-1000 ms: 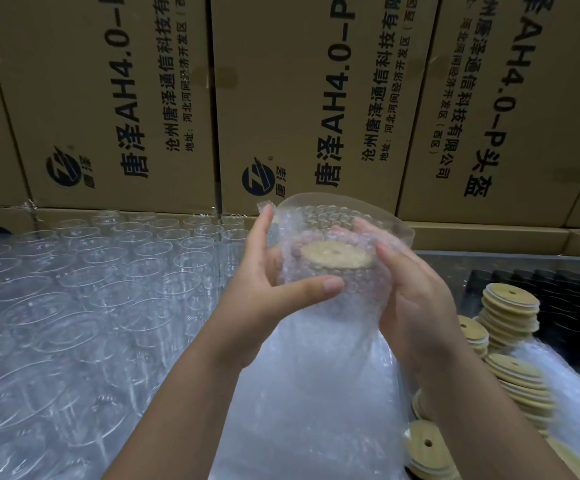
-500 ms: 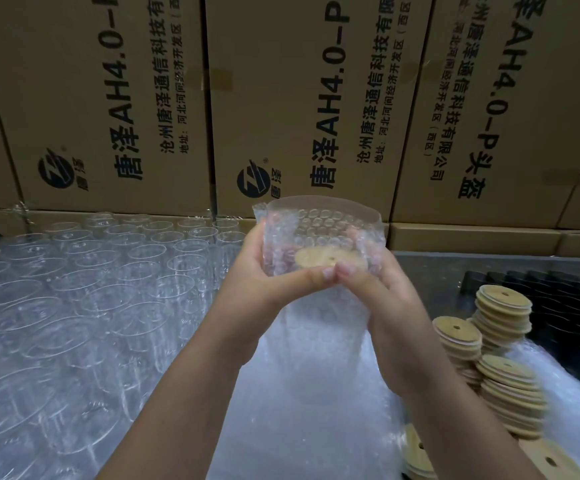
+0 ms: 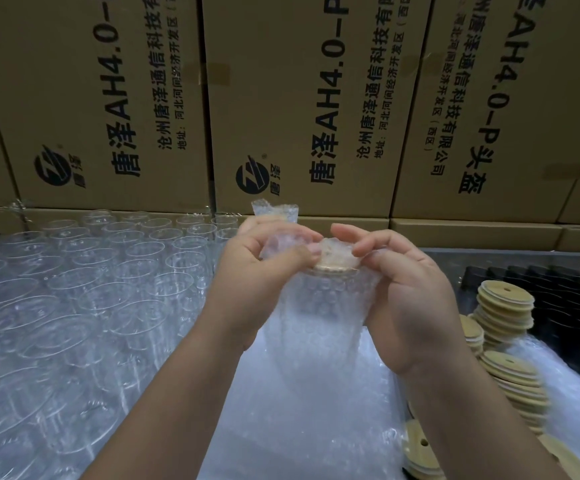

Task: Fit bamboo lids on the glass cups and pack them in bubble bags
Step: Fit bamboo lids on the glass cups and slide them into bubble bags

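Observation:
A glass cup with a bamboo lid stands inside a clear bubble bag at the centre. My left hand pinches the bag's top flap and presses it down over the lid. My right hand grips the bag's right side, its fingers on the folded plastic at the lid's edge. A strip of the bag's mouth sticks up behind my left fingers. Most of the lid is hidden under folded plastic.
Several rows of bare glass cups fill the left of the table. Stacks of bamboo lids stand at the right, beside a black tray. More bubble bags lie beneath my arms. Cardboard boxes wall the back.
The bag's open mouth, standing tall around the lid earlier, is now folded down over it. Both hands have closed in on top of the cup.

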